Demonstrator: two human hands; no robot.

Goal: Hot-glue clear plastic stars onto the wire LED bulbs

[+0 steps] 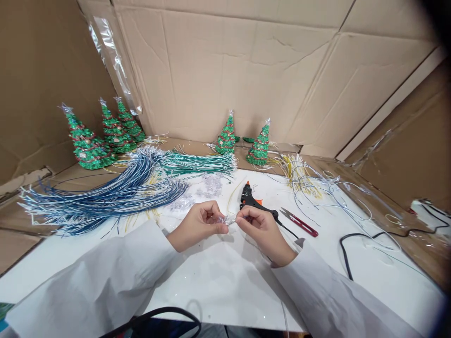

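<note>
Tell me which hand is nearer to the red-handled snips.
Right. The right hand is just left of the red-handled snips, not touching them; the left hand is farther left, beyond the right hand.

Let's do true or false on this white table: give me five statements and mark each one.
1. The left hand and right hand pinch a small clear shiny piece. True.
2. The black glue gun with orange trigger lies left of the left hand. False: the glue gun is just beyond the right hand.
3. Red-handled metal snips lie right of the glue gun. True.
4. Blue-and-white thin strands lie at far right. False: those strands are left.
5. Three green cone-shaped Christmas trees stand at left. True.
</note>
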